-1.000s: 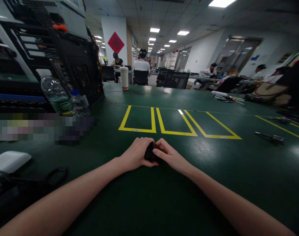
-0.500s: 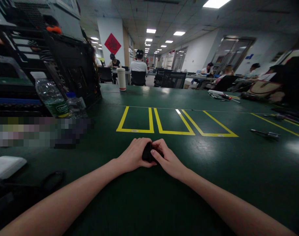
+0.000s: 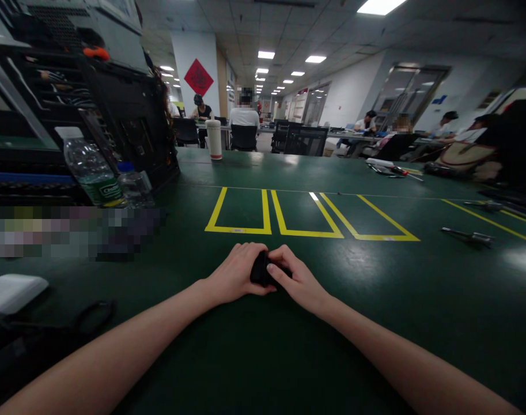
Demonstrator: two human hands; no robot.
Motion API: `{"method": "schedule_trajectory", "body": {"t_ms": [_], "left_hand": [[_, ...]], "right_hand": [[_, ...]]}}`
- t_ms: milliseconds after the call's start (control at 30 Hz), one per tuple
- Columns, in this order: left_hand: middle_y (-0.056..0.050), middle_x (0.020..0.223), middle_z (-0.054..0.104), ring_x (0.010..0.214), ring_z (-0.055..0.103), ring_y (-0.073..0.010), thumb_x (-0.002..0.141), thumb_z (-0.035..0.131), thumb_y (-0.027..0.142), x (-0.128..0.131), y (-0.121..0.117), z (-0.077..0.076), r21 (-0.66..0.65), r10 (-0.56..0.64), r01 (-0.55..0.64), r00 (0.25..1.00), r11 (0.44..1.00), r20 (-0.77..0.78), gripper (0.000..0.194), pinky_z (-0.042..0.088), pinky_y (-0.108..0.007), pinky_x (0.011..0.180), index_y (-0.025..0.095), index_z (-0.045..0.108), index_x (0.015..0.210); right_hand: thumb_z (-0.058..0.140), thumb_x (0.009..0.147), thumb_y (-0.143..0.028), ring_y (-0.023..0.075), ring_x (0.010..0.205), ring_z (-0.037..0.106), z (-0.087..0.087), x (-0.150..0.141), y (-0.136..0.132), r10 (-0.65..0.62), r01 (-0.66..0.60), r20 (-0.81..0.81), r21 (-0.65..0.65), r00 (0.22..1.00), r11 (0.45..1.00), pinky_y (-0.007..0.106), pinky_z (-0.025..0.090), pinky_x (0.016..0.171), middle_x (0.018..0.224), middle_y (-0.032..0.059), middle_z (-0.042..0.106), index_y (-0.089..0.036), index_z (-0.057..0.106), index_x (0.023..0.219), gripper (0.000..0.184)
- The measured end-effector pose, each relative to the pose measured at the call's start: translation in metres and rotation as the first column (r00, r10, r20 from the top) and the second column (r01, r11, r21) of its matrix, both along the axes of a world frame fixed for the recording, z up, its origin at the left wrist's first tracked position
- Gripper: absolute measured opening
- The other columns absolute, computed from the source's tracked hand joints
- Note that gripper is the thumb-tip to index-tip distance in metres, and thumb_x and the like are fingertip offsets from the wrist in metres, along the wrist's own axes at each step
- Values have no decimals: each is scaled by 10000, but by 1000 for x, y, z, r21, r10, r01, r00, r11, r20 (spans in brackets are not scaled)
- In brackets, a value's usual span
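The person's left hand (image 3: 237, 272) curls its fingers and thumb partway closed around a small, blocky black object (image 3: 258, 270), just on the near side of the middle yellow tape outline (image 3: 312, 234). The right hand (image 3: 301, 285) clasps the object's right end, fingers bent. Beyond and left of the outline stands a white cylindrical cup (image 3: 214, 141); right of the outline lies a slender dark metallic tool (image 3: 479, 237).

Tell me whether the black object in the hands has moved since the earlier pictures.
No. Judged against the leftmost yellow tape outline, the black object stays just nearer the wearer than that outline's near right corner; only the camera view shifted.
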State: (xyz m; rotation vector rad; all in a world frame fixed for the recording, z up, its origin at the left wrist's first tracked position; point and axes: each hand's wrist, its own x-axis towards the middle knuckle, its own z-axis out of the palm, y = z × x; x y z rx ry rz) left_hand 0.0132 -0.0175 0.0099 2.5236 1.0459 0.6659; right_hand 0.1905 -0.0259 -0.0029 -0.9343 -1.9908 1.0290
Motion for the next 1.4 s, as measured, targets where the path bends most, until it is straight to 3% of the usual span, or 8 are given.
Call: {"method": "schedule_trajectory", "body": {"t_ms": [333, 500, 667, 800, 933, 1200, 1300, 1400], "left_hand": [[-66, 1039, 511, 914, 501, -222, 665, 661, 377, -1, 0, 0, -6, -10, 10, 1000, 1000, 19, 545, 408, -367, 774, 190, 381, 1093], [-74, 1019, 513, 881, 501, -222, 649, 668, 369, -1, 2, -6, 37, 0, -1, 1000, 999, 9, 553, 405, -360, 752, 174, 384, 1081], [-65, 1019, 515, 901, 504, -226, 639, 674, 401, -1, 5, -10, 54, -7, 6, 1000, 999, 23, 568, 394, -365, 769, 189, 382, 1078], [-63, 1032, 511, 911, 503, -225, 649, 671, 396, -1, 3, -6, 34, -8, 8, 1000, 999, 12, 569, 399, -367, 775, 193, 377, 1092], [-69, 1030, 510, 911, 502, -222, 663, 661, 387, -1, 1, -2, 25, -8, 8, 1000, 1000, -2, 562, 403, -360, 780, 180, 374, 1099], [-73, 1028, 510, 900, 502, -222, 656, 668, 359, -1, 2, -6, 50, -9, 9, 1000, 999, 14, 557, 405, -363, 779, 171, 377, 1093], [-73, 1022, 512, 893, 504, -222, 656, 667, 382, -1, 2, -5, 42, -8, 8, 1000, 999, 13, 562, 411, -359, 767, 169, 381, 1090], [-71, 1029, 509, 903, 503, -219, 670, 655, 383, -1, 1, -2, 20, -15, 15, 1000, 1000, 7, 541, 413, -360, 772, 174, 383, 1089]], "right_hand": [[398, 858, -317, 170, 813, 520, -2, -3, -2, -36, 40, 85, -42, 996, 998, 330, 444, 708, 920, 43, 520, -198, 419, 1003, 189], [480, 811, -248, 177, 841, 499, -1, -1, -3, -22, 17, 68, 79, 997, 997, 347, 439, 741, 933, 39, 495, -208, 444, 976, 173], [438, 828, -211, 186, 906, 476, -4, -1, 1, -62, 53, 40, 192, 997, 980, 366, 410, 811, 972, 42, 478, -221, 484, 912, 97], [459, 821, -228, 179, 895, 497, -6, -3, 3, -68, 69, -11, 68, 998, 995, 351, 430, 793, 949, 38, 490, -215, 452, 958, 138], [409, 852, -284, 167, 833, 516, -4, -2, 1, -30, 32, 34, -50, 999, 998, 331, 445, 726, 928, 38, 511, -200, 427, 1008, 178], [509, 791, -224, 183, 888, 479, -1, -1, -1, -53, 44, 61, 148, 997, 988, 344, 419, 785, 966, 37, 481, -214, 472, 943, 157], [460, 822, -220, 170, 870, 493, -2, -2, 1, -67, 65, 14, 119, 998, 991, 336, 426, 785, 919, 29, 490, -214, 478, 923, 103], [462, 826, -240, 170, 891, 507, -3, -3, 2, -57, 57, 2, 17, 998, 998, 346, 435, 794, 945, 33, 501, -208, 444, 991, 169]]}}
